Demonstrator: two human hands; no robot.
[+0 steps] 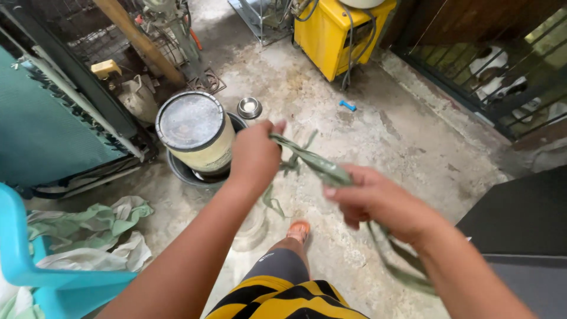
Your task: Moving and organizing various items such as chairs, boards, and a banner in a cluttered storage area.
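Note:
A long, twisted green strip of cloth is stretched between my two hands over a concrete floor. My left hand grips one end of it at the centre of the view. My right hand is closed on the strip lower and to the right, and the rest of the cloth hangs past my right forearm toward the floor. Below the hands show my knee in yellow-and-black striped shorts and an orange shoe.
A lidded cream bucket stands in a dark basin left of my hands, a small metal bowl behind it. A yellow machine stands at the back. A blue plastic basket with cloths sits bottom left. A dark surface is at right.

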